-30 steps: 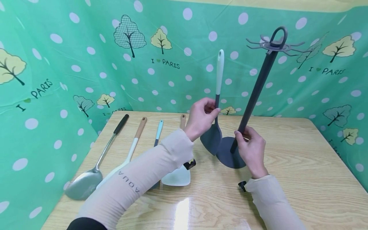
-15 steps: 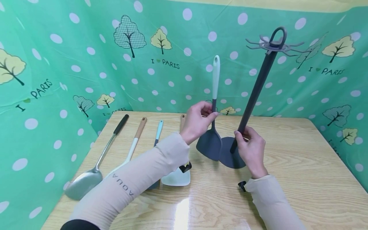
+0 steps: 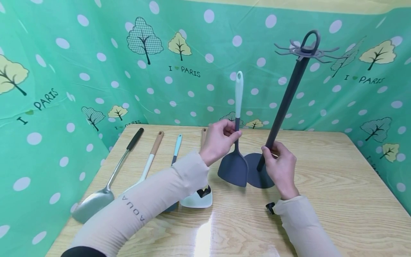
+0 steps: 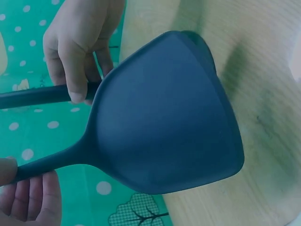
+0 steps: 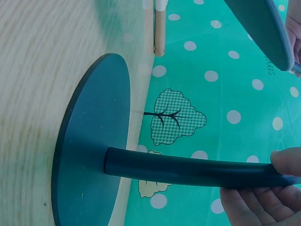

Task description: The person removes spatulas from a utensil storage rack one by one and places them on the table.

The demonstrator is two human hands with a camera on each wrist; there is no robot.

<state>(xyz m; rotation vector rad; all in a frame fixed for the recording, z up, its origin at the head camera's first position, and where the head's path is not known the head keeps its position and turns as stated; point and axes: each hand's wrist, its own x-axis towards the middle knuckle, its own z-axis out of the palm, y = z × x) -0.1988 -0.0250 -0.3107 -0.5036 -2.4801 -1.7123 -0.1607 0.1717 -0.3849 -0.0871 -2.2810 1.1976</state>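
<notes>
My left hand point(image 3: 221, 140) pinches the dark shaft of a spatula point(image 3: 233, 168), which has a mint-green handle at the top and a wide dark grey blade pointing down. The blade hangs just left of the round base point(image 5: 94, 141) of a dark utensil stand point(image 3: 287, 96) and overlaps its edge in the head view. My right hand point(image 3: 280, 167) grips the stand's pole low down, fingers and thumb around it. Hooks point(image 3: 308, 53) ring the top of the stand, below a loop; nothing hangs from them. In the left wrist view the spatula blade point(image 4: 164, 117) covers the stand's base.
On the left of the wooden table point(image 3: 334, 171) lie a metal wok spatula point(image 3: 96, 205), a white utensil with a wooden handle point(image 3: 156, 143), a blue-handled utensil point(image 3: 178, 143) and a white spatula point(image 3: 196, 200). My left sleeve partly covers these. A green patterned cloth point(image 3: 199, 39) hangs behind.
My left hand has come down and slightly left with the spatula, and the blade has turned to show its face more broadly. My right hand and the stand have stayed put.
</notes>
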